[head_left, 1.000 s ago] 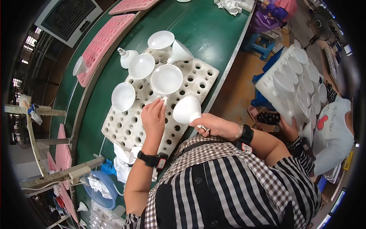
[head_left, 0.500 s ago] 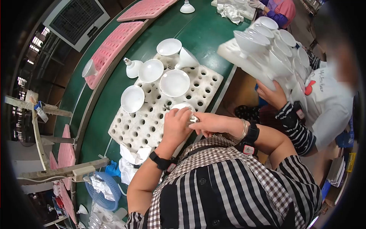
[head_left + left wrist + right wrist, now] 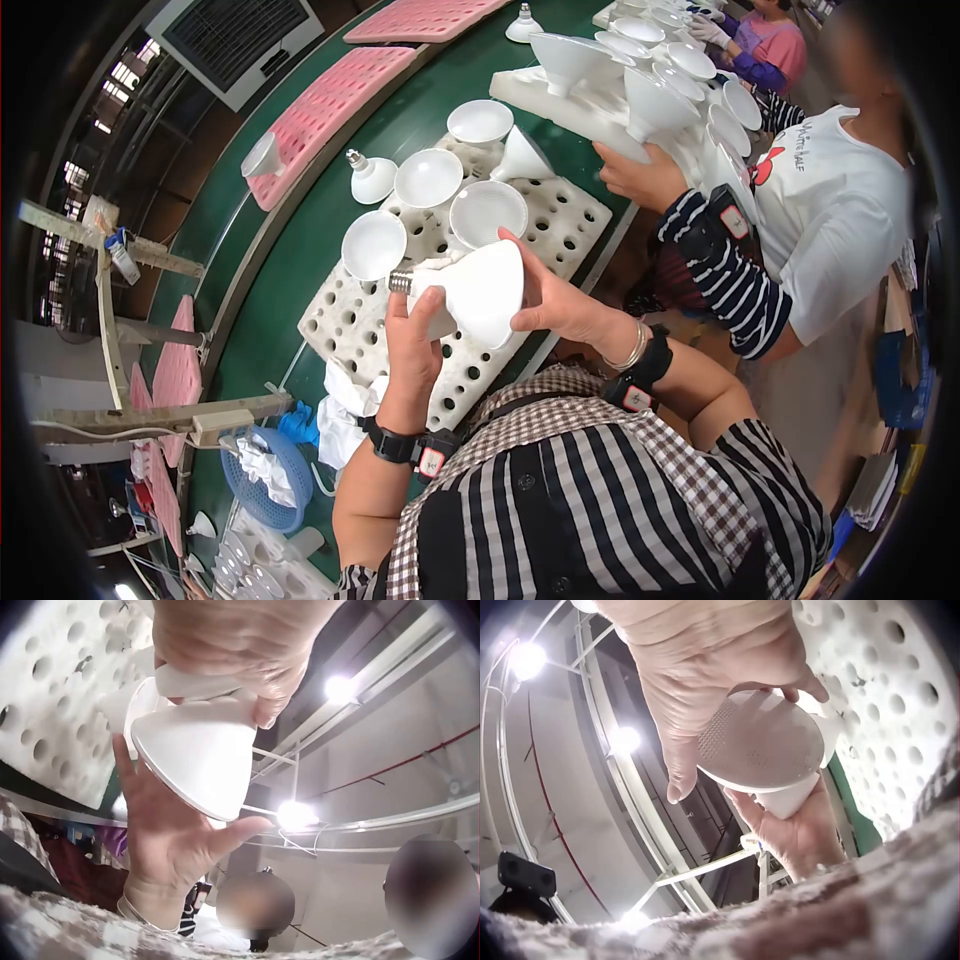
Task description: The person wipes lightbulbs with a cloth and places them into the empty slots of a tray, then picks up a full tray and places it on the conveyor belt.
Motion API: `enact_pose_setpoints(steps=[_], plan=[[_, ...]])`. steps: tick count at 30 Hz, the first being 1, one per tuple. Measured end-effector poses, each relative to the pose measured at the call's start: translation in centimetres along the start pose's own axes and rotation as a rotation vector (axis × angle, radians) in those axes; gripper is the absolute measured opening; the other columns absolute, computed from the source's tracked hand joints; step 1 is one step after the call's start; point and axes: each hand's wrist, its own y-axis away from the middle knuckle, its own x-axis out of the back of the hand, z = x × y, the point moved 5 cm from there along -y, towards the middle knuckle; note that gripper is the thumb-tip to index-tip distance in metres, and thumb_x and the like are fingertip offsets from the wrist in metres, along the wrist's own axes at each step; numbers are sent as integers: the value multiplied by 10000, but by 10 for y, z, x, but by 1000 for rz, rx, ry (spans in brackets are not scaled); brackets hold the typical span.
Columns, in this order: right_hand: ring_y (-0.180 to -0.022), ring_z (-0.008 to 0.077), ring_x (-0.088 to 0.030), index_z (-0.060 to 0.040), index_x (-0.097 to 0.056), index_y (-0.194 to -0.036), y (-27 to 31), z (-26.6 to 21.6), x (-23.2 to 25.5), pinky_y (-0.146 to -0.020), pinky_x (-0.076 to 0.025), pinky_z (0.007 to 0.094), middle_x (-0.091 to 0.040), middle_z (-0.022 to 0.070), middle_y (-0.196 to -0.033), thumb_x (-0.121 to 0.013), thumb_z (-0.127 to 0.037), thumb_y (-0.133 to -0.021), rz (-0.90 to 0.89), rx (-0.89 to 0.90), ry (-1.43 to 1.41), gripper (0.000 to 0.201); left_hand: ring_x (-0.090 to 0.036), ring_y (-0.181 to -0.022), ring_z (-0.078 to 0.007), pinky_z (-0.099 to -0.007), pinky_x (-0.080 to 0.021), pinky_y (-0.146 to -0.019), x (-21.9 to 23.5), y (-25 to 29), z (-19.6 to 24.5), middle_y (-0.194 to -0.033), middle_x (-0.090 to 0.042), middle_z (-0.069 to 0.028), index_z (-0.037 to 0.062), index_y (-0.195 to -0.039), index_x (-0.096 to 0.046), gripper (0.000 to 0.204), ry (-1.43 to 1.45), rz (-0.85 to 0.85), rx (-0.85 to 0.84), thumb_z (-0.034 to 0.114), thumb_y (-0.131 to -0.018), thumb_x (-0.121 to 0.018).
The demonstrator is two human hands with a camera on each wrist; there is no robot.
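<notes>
I hold a white cone-shaped lamp housing [image 3: 482, 287] on its side above the white foam tray [image 3: 345, 325], its metal screw base [image 3: 400, 283] pointing left. My left hand [image 3: 415, 335] grips the narrow neck from below. My right hand [image 3: 548, 297] curls round the wide rim, thumb on top. In the left wrist view the left hand [image 3: 225, 645] sits over the housing [image 3: 196, 754], with the right hand [image 3: 169, 840] behind it. The right wrist view shows the right hand [image 3: 705, 664] on the housing's flat dotted face [image 3: 761, 742].
Several white housings stand in the foam tray, such as one [image 3: 373, 245] and another [image 3: 487, 213]. A second person's hand [image 3: 640, 180] holds a loaded foam tray [image 3: 590, 105] over the green belt [image 3: 300, 235]. Pink trays [image 3: 330, 95] lie far left; a blue basket [image 3: 265, 480] is near left.
I have lifted the housing off the tray and turned it on its side, my left hand moving to its neck. The other person has swung the loaded tray over the belt.
</notes>
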Motion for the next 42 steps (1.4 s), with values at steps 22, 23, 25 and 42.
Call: enact_pose_setpoints(steps=[22, 23, 25, 42], plan=[[-1315, 218, -376, -103, -20, -1532, -24, 6, -2, -1052, -378, 362, -352, 106, -1422, -738, -282, -783, 91, -31, -412, 1053, -585, -1045, -181, -329, -478, -898, 21, 3, 48, -1171, -605, -70, 25, -1217, -574, 295, -325, 171, -307, 147, -950, -552], [-1312, 217, -379, -97, -23, -1531, -23, 4, 2, -1037, -394, 362, -361, 109, -1419, -717, -279, -798, 134, -51, -310, 1026, -576, -1059, -188, -333, -472, -901, 15, 10, 66, -1186, -604, -73, 21, -1196, -595, 280, -599, 212, -586, 165, -971, -515], [-1320, 218, -371, -93, -38, -1531, -22, 1, 3, -1051, -374, 361, -355, 113, -1430, -724, -272, -793, 120, -40, -243, 1024, -568, -1071, -248, -368, -452, -921, -31, 29, 97, -1198, -608, -93, 16, -1153, -622, 260, -872, 158, -789, 139, -943, -531], [-1237, 258, -492, -79, -302, -1432, -24, 0, 3, -1019, -443, 446, -453, 113, -1362, -666, -412, -814, 81, -2, -646, 791, -577, -914, -100, -252, -464, -831, -17, -26, 1, -1111, -617, -58, -44, -1299, -501, 396, -312, -117, 62, 191, -982, -471]])
